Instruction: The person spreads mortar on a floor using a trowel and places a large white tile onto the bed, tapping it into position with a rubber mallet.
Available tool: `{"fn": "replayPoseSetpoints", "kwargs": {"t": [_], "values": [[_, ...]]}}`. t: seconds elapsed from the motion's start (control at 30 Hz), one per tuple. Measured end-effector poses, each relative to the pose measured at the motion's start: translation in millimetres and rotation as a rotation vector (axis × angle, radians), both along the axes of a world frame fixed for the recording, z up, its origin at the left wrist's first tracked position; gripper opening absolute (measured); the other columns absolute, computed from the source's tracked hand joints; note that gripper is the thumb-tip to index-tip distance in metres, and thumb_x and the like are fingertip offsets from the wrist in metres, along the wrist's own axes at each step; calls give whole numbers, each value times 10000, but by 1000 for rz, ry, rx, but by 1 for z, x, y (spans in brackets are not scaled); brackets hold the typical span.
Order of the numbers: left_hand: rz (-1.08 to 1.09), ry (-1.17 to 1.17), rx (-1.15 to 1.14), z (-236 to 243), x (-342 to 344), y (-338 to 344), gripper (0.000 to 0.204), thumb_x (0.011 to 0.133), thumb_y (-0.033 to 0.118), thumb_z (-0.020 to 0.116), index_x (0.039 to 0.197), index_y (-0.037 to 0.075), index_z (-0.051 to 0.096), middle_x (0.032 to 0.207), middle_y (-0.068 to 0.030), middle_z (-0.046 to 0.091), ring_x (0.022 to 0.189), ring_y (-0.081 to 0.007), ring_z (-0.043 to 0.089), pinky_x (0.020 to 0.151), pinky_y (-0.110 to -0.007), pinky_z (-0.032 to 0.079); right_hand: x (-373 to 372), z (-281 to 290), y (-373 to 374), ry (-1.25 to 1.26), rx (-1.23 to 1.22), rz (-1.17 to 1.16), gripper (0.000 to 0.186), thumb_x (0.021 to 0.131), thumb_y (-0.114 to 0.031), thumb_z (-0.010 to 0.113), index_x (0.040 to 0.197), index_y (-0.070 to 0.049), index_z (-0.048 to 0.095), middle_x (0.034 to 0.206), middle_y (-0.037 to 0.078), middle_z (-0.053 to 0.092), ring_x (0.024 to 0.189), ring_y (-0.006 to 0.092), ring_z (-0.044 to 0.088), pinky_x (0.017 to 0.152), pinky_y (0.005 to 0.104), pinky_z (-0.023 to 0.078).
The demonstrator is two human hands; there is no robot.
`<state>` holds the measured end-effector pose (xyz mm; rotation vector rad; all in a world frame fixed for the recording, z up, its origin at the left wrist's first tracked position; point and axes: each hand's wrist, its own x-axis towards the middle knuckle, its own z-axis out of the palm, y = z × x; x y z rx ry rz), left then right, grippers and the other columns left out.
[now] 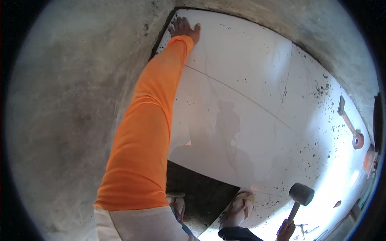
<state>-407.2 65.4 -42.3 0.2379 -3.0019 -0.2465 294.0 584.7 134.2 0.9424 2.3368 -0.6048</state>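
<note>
My left hand point(185, 30) lies on the far left corner of a large white floor tile point(241, 52), fingers spread, in an orange sleeve point(146, 116). It touches the tile near the wall. Low on the right, my right hand point(286, 230) is closed around the handle of a rubber mallet point(301, 194). The black mallet head is raised over the glossy tiles, apart from my left hand. A thin joint line crosses the tiles between my two hands.
Dark bare ground point(201, 193) shows between my feet, beside the tile edge. A hatchet-like tool point(347, 116) and a roll of tape point(358, 141) lie on the right. Grey walls point(72, 100) bound the left and far sides. Dark crumbs point(321, 86) dot the tiles.
</note>
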Motion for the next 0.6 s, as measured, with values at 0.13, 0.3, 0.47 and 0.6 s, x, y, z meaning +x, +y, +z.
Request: {"fn": "replayPoseSetpoints", "kwargs": {"t": [0.13,0.3,0.47,0.6], "values": [[88,-200,-8,17,38,-15,842,880,659,254,1464,61,160,1528,-141,131,1417,-301,76,1142,-439,111,6,-6,-17,122,-115,-225,261,925,-289,500,839,-42,501,569,0,448,485,89,434,416,239,335],[50,-129,-59,16,155,-64,797,903,565,312,1462,33,113,1540,-136,52,1422,-291,19,1148,-424,25,-31,-8,-54,258,-288,-437,419,927,-434,510,731,-72,438,454,-39,374,348,57,363,326,237,274],[-293,-296,-194,26,362,-87,622,954,304,324,1461,28,92,1528,-194,14,1413,-348,4,1140,-465,31,-90,13,-88,297,-348,-431,392,943,-398,484,749,-58,474,449,-31,390,339,65,367,322,241,294],[-569,-439,-137,77,591,-164,552,943,289,393,1404,11,270,1447,-214,255,1341,-349,243,1097,-464,220,-113,-5,-80,511,-143,-8,365,948,-348,460,799,-20,521,482,-1,431,410,92,433,397,272,342]]}}
